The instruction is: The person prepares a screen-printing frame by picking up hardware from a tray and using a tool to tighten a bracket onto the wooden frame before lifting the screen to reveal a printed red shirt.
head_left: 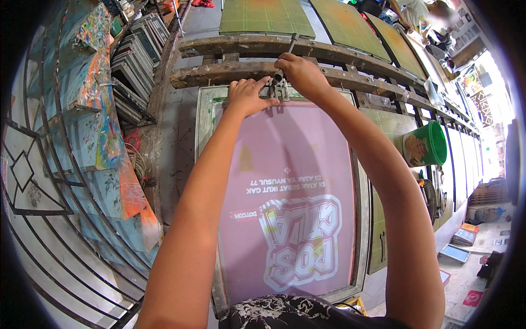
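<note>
A screen printing frame (358,230) with pale purple mesh lies in front of me, its stencil lettering upside down. A metal clamp (280,93) sits at the middle of its far edge. My left hand (247,97) grips that far bar just left of the clamp, fingers over the bar and thumb toward the clamp. Above the clamp, my right hand (298,71) is closed around a metal socket wrench (293,43). The wrench's tubular lower end is at the clamp, though my fingers partly hide where they meet.
Long rusty rails (219,74) run past the frame's far side. Green print boards (263,16) lie beyond. A green bucket (435,143) stands at right, with an open-end wrench (383,244) nearer me. Stacked frames (134,71) and a black metal railing (63,181) are at left.
</note>
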